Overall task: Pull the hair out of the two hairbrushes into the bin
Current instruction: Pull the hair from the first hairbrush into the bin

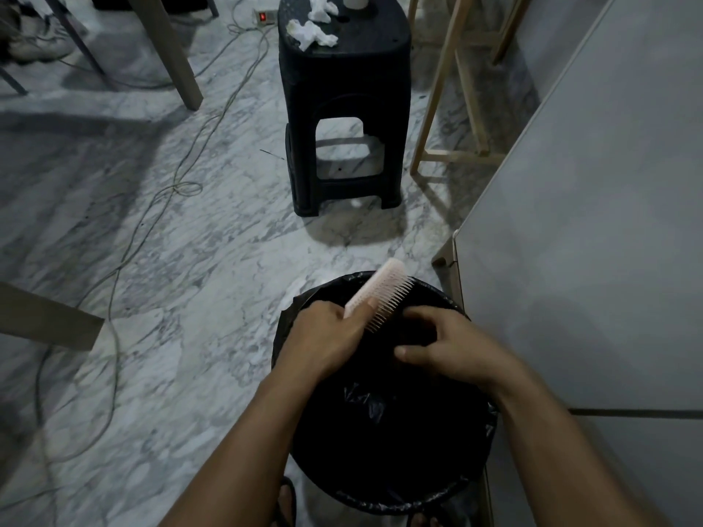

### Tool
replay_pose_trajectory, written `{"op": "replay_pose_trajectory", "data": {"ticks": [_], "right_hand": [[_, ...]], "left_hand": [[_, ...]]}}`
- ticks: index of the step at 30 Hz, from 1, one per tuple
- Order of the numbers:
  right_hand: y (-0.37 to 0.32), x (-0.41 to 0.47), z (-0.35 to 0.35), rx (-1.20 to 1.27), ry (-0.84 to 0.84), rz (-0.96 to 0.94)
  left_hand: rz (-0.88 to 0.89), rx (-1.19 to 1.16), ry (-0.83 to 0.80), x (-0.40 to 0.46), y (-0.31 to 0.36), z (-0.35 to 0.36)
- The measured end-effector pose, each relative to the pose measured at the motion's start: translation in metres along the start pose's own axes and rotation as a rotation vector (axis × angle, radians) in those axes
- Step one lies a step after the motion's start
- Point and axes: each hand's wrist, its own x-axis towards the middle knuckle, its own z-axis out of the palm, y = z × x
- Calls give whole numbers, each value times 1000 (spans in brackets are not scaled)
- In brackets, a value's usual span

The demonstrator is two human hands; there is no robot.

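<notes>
My left hand (329, 334) grips a pale pink comb-like hairbrush (382, 294) by its lower end, teeth pointing right, over a round bin (471, 484) lined with a black bag. My right hand (447, 346) hovers over the bin just right of the teeth, fingers curled and pinched together; whether hair is between them is too dark to tell. No second hairbrush is in view.
A black plastic stool (344, 108) with crumpled white tissues (312, 30) stands ahead on the marble floor. Cables (182, 184) trail across the floor at left. A grey cabinet (593, 222) rises at right, a wooden frame (445, 89) behind it. Table legs stand at left.
</notes>
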Motion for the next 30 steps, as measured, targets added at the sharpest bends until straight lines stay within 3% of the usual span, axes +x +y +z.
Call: {"op": "replay_pose_trajectory", "data": {"ticks": [2, 4, 11, 17, 20, 23, 27, 30], "right_hand": [[-6, 2, 9, 446, -30, -21], [-7, 3, 14, 664, -25, 21], [1, 5, 3, 265, 76, 80], [4, 3, -5, 391, -37, 78], [6, 1, -8, 216, -53, 92], [7, 6, -4, -62, 68, 7], [1, 9, 6, 79, 321, -169], [-4, 8, 15, 41, 427, -287]], "left_hand": [[49, 37, -52, -3, 3, 3], [68, 62, -62, -5, 4, 4], [63, 60, -87, -5, 4, 3], [-41, 53, 60, -3, 2, -7], [-81, 43, 45, 0, 0, -10], [-119, -76, -56, -2, 2, -7], [-180, -256, -191, -7, 13, -6], [-193, -268, -229, -6, 13, -7]]}}
